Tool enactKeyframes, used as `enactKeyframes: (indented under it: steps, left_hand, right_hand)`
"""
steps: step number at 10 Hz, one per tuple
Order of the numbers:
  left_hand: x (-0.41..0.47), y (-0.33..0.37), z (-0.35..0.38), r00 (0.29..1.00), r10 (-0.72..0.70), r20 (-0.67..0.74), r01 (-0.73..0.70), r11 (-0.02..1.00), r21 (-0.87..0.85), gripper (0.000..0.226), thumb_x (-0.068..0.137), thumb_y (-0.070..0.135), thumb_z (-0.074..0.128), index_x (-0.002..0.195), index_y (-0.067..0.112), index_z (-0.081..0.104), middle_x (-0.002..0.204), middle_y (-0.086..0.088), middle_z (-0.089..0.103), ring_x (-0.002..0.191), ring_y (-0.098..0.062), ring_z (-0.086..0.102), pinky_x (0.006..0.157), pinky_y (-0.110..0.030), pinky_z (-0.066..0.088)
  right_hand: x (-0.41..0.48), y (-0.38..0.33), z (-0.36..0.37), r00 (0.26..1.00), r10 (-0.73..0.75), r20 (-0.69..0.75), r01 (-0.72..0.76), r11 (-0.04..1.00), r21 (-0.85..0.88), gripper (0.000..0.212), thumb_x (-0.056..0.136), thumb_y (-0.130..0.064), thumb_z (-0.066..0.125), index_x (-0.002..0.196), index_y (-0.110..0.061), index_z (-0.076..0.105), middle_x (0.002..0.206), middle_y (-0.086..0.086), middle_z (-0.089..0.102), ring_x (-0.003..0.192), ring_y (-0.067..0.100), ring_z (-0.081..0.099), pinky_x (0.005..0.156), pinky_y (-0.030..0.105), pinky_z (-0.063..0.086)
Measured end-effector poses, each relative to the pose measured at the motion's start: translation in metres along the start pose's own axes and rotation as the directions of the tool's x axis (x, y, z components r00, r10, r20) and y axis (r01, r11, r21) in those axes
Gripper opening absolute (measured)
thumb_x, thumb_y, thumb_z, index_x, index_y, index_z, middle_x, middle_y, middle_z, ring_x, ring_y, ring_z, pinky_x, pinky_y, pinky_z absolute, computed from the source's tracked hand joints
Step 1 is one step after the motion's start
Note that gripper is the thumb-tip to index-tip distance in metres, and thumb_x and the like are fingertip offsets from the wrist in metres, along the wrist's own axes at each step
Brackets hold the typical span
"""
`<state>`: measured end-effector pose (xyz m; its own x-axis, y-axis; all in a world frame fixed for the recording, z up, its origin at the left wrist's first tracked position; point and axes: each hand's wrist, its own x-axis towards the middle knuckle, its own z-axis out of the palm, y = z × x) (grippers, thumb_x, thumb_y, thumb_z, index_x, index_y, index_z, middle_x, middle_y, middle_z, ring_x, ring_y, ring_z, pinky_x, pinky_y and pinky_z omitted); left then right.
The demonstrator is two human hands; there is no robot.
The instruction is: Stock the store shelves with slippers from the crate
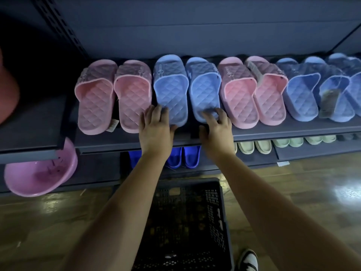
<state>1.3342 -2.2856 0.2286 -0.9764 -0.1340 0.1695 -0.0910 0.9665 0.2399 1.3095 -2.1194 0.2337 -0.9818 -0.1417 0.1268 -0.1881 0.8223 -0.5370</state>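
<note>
Here, left grip (156, 130), right grip (216, 128) hold blue pair (171, 89) (two pink pairs (95, 106))

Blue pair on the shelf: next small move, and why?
Probably draw both heels a little toward the shelf edge. The left hand holds the left blue slipper, the right hand the right blue slipper, and their heels sit further back than the pink slipper alongside.

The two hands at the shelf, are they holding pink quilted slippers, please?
No, the left hand and right hand hold the heels of the blue quilted rubber slippers.
</note>
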Motion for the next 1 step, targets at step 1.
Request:
enactKeyframes:
  steps: [1]
  left_hand:
    - [-0.0074, 0.0092, -0.0092, 0.999, -0.022, 0.025, 0.022, 1.0, 0.018, 0.05, 0.091, 0.032, 0.056, 0.135, 0.009, 0.047, 0.141, -0.013, 0.044, 0.133, -0.035, 0.038, 0.112, -0.052, 0.025]
  right_hand:
    - [-0.0071, 0.0057, -0.0199, 0.999, -0.031, 0.033, 0.031, 0.999, -0.024, 0.046, 0.082, -0.009, 0.051, 0.128, -0.014, 0.054, 0.138, 0.018, 0.043, 0.122, 0.04, 0.04, 0.1, 0.042, 0.036]
